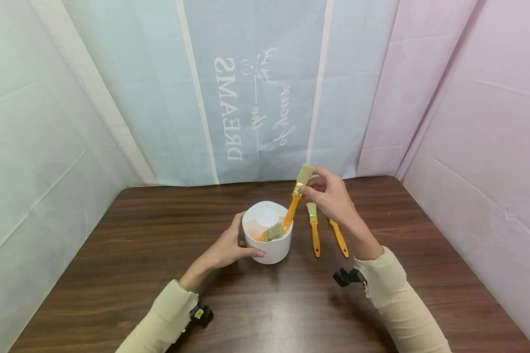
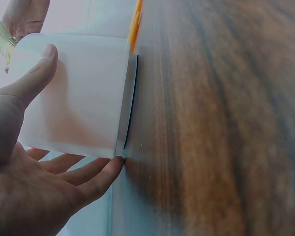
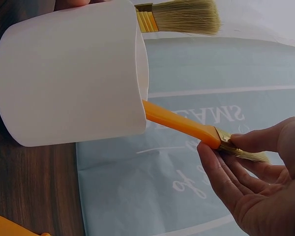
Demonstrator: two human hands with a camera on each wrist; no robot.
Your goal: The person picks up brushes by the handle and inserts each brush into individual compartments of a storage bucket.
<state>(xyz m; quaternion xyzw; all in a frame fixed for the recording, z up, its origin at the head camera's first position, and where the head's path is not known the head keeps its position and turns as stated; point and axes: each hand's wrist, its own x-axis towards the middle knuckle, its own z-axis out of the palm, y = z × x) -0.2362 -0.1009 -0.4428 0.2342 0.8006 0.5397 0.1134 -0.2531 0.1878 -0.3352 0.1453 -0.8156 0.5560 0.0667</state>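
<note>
A white round container (image 1: 271,252) stands on the table, and my left hand (image 1: 227,250) grips its side, thumb at the front and fingers around the far left. Between thumb and fingers, my right hand (image 1: 333,196) pinches a paintbrush (image 1: 290,213) near its gold metal band. That brush is tilted bristles up, its orange handle (image 3: 179,122) end dipping inside the container rim. A second paintbrush (image 1: 273,232) leans in the container with its bristles at the rim. Its handle is mostly hidden by the wall.
Right of the container, a paintbrush (image 1: 315,235) lies on the dark wood table (image 1: 159,274), bristles away from me. Beside it lies another paintbrush (image 1: 339,239), partly hidden by my right hand and wrist. A printed cloth (image 1: 265,98) hangs behind the table.
</note>
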